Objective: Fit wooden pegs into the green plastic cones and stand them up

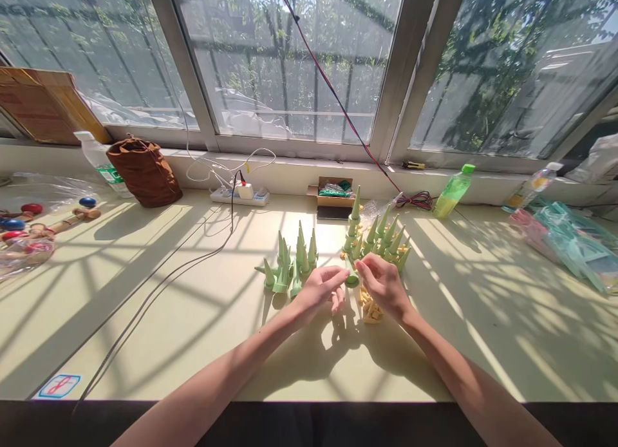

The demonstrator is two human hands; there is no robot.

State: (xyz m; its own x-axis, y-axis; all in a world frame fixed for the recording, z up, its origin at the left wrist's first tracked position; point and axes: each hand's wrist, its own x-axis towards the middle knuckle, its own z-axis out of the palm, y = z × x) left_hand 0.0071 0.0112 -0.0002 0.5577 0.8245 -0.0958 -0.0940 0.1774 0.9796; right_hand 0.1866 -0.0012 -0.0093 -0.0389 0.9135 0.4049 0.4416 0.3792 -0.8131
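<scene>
Two bare hands meet above a pale, sunlit desk (159, 331), slightly right of center. Between them is a small green cone (352, 279) with a wide round base. The left hand (322, 287) pinches the cone from its left side, thumb and forefinger together, the other fingers loosely curled below. The right hand (383, 283) has its fingertips drawn together close to the cone's other side; whether they grip it or a tiny piece cannot be told.

Just below the right hand lies a little heap of yellow pieces (371, 312). Beyond the left hand is a cluster of green cones (282, 276), most upright. Beyond the right hand is a second cluster (371, 231), with yellow bits among its cones. Farther back are an open cardboard box (333, 202), a white power strip (221, 196) and a green-capped bottle (451, 196), below large windows (290, 67).
</scene>
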